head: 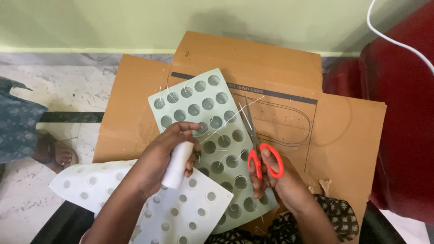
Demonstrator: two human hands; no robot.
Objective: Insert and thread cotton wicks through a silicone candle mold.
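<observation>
A: What surface and surroundings appear here?

B: A flattened brown cardboard sheet (348, 131) lies on a pale marbled stone floor (54, 86), against a light green wall (113, 22). A dark red seat (402, 113) stands at right with a white cable (393, 40) across it. Another person's foot (56, 153) rests on the floor at left.

A: What lies on the cardboard?

B: A pale green mould tray (212, 135) with rows of round cups, white wick threads (235, 115) rising from several. A white mould tray (181, 212) overlaps its near left corner.

A: How are the hands engaged?

B: The left hand (167, 158) is curled around a white spool (177, 165), held over the green tray. The right hand (280, 180) grips scissors (257, 144), fingers through the red loops.

A: Which way do the scissors point?

B: Their long axis runs from the handles near the person up and slightly left; the tips point away, toward the wall. The blades lie over the green tray's right edge, nearly together; a thread crosses them.
</observation>
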